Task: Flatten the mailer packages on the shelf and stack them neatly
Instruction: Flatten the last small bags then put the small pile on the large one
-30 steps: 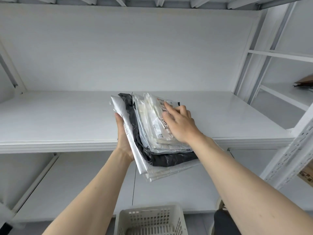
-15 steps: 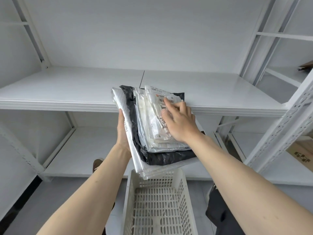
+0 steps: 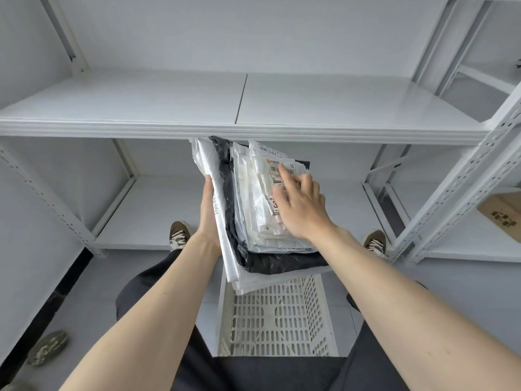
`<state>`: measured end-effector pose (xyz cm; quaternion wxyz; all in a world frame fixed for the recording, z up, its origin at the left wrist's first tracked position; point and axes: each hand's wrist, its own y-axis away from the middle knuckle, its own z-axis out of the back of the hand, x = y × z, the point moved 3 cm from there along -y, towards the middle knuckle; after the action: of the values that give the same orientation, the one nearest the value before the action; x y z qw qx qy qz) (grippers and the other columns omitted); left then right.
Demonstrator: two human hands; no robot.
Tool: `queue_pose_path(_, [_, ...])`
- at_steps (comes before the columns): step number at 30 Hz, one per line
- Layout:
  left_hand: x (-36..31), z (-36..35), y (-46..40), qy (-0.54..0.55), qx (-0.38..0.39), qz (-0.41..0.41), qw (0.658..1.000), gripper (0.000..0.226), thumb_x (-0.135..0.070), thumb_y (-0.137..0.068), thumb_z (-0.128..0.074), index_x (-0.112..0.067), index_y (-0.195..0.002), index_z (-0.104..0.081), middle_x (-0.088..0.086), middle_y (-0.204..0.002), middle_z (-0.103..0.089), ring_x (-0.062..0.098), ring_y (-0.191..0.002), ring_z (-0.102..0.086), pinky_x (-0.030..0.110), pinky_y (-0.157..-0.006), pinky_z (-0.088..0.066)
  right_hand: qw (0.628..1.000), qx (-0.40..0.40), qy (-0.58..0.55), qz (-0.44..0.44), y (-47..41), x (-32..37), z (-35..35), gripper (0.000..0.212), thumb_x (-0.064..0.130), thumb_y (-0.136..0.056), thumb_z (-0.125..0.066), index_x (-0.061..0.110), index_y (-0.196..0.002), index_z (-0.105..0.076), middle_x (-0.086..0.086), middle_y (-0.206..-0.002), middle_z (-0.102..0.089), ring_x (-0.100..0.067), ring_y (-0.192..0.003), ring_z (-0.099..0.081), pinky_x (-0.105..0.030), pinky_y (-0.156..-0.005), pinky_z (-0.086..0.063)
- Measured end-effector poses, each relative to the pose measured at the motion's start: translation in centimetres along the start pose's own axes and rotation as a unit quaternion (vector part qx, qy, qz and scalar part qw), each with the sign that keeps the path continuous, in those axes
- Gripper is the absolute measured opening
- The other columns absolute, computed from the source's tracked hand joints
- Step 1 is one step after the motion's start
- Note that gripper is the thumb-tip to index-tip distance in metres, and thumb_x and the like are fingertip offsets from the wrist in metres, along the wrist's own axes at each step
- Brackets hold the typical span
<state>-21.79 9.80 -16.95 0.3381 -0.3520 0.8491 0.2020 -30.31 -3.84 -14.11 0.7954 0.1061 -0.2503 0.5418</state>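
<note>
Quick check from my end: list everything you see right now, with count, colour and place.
mailer stack: one stack, white, clear and black layers, held in the air below the upper shelf's front edge and above the basket
upper shelf: one, white, across the top
lower shelf: one, white, behind the stack
side rack: one, white perforated posts, right
basket: one, off-white slotted plastic, on the floor below the stack
cardboard box: one, brown, on the right rack
shoes: two, olive with white laces, on the grey floor
left hand: under the stack's left edge, supporting it
right hand: fingers flat on the top labelled mailer
</note>
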Motion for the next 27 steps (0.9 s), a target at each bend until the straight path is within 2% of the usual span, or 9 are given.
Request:
queue_pose_path(10, [6.5, 5.4, -1.2, 0.002, -0.055, 0.115, 0.992, 0.071, -0.071, -0.092, -0.033, -0.02, -0.131, -0.062, 0.014, -0.129, -0.063, 0.032, -0.119, -0.06, 0.051, -0.106, -0.04, 0.994, 0.077, -0.039, -0.072, 1.0, -5.3, -6.6, 0.057, 0.051, -0.102, -0.008, 0.035, -0.155, 0.002, -0.001, -0.144, -0.024, -0.024, -0.137, -0.021, -0.047, -0.112, -0.025])
queue_pose_path(15, [8.5, 8.3, -3.6, -0.005, -0.098, 0.165, 0.981, 0.07, -0.072, -0.091, -0.035, -0.019, -0.126, -0.066, 0.014, -0.122, -0.067, 0.032, -0.11, -0.066, 0.051, -0.1, -0.044, 0.986, 0.107, -0.069, -0.108, -0.2, -7.5, -10.1, 0.056, 0.049, -0.102, -0.009, 0.036, -0.154, 0.004, -0.002, -0.155, -0.014, -0.025, -0.144, -0.016, -0.051, -0.116, -0.022])
queue_pose_path(18, [9.8, 10.4, -4.9, -0.013, -0.133, 0.217, 0.967, 0.07, -0.073, -0.089, -0.036, -0.019, -0.11, -0.075, 0.014, -0.116, -0.07, 0.031, -0.101, -0.07, 0.05, -0.097, -0.046, 0.98, 0.121, -0.088, -0.129, -0.3, -8.8, -12.1, 0.052, 0.043, -0.104, -0.012, 0.033, -0.154, -0.002, -0.001, -0.159, -0.009, -0.022, -0.146, -0.012, -0.046, -0.116, -0.018])
queue_pose_path(21, [11.3, 12.2, -6.2, -0.031, -0.152, 0.251, 0.955, 0.071, -0.074, -0.088, -0.038, -0.018, -0.098, -0.08, 0.014, -0.113, -0.071, 0.031, -0.096, -0.071, 0.049, -0.094, -0.047, 0.978, 0.123, -0.084, -0.145, -0.4, -10.1, -14.2, 0.05, 0.04, -0.105, -0.013, 0.027, -0.153, -0.006, -0.002, -0.159, -0.013, -0.021, -0.145, -0.015, -0.041, -0.116, -0.018])
queue_pose_path(23, [12.7, 13.4, -6.8, -0.035, -0.163, 0.273, 0.947, 0.07, -0.074, -0.087, -0.04, -0.018, -0.103, -0.078, 0.016, -0.114, -0.071, 0.032, -0.097, -0.071, 0.049, -0.092, -0.048, 0.974, 0.135, -0.081, -0.162, -0.4, -11.2, -15.7, 0.05, 0.038, -0.105, -0.013, 0.026, -0.153, -0.006, -0.003, -0.159, -0.013, -0.021, -0.145, -0.014, -0.041, -0.116, -0.018])
queue_pose_path(27, [16.2, 15.5, -7.9, -0.035, -0.178, 0.317, 0.931, 0.078, -0.078, -0.08, -0.049, -0.019, -0.128, -0.065, 0.017, -0.128, -0.064, 0.036, -0.119, -0.06, 0.054, -0.11, -0.037, 0.964, 0.16, -0.089, -0.193, -0.3, -13.8, -18.9, 0.049, 0.041, -0.104, -0.012, 0.032, -0.152, -0.003, -0.004, -0.156, -0.014, -0.024, -0.142, -0.023, -0.044, -0.112, -0.028])
